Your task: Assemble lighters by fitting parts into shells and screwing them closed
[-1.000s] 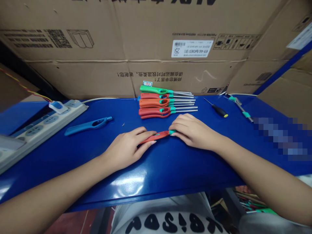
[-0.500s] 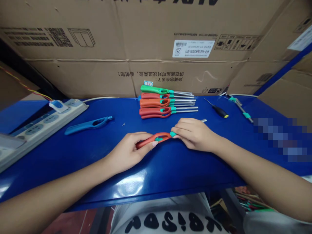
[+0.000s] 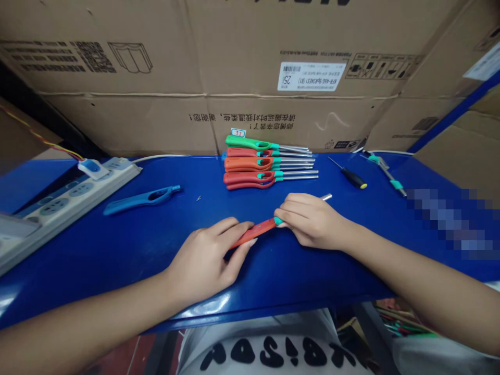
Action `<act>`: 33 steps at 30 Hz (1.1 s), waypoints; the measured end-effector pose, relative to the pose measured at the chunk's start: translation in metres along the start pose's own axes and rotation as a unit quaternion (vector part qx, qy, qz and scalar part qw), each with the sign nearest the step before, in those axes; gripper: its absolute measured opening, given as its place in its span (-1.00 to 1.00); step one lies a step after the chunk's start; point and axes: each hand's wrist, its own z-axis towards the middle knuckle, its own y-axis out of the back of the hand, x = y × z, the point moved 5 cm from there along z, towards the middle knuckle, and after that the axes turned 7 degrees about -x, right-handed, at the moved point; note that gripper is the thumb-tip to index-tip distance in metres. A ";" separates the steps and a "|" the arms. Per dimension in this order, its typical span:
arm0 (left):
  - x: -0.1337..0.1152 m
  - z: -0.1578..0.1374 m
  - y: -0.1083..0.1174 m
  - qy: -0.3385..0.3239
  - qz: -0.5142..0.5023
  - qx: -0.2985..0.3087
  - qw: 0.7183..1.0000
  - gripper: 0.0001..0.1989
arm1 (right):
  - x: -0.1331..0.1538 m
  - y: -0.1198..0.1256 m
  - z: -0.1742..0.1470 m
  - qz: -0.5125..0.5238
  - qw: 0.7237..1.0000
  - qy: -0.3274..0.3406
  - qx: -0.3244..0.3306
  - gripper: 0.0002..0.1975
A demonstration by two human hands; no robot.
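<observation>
Both hands grip one red long-nosed gas lighter point(image 3: 260, 229) above the blue table. My left hand point(image 3: 209, 255) is closed round its red handle, thumb below and fingers on top. At the green collar and metal tube, my right hand point(image 3: 312, 221) is closed; the tube's tip shows beyond the fingers. The handle's narrow edge faces up, so its trigger opening is out of sight. Behind the hands lies a stack of red, orange and green lighters point(image 3: 250, 164) with metal tubes. A blue lighter handle point(image 3: 142, 200) without a tube lies to the left.
A white power strip point(image 3: 66, 203) with a plug runs along the left side. Tiny metal pieces point(image 3: 198, 198) lie near the blue handle. At the right are a black screwdriver point(image 3: 353, 178) and a metal tube with green parts point(image 3: 386, 172). A large cardboard sheet point(image 3: 156, 114) stands behind.
The red lighter has been rolled about its length, so its edge now faces up instead of its trigger opening. My left fingers have shifted over the handle; my right hand stays nearly in place.
</observation>
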 end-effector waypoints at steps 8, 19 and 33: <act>0.001 0.003 -0.002 -0.035 0.078 0.000 0.996 -0.65 | -0.005 -0.002 -0.001 0.024 0.998 -0.041 0.049 -0.81; 0.027 0.012 -0.012 0.018 0.092 0.075 0.993 -0.55 | -0.052 -0.002 -0.022 0.151 0.924 -0.260 0.236 -0.91; 0.028 0.011 -0.011 0.021 -0.010 0.071 0.997 -0.63 | -0.166 0.071 -0.121 -0.241 0.720 -0.634 0.146 -0.71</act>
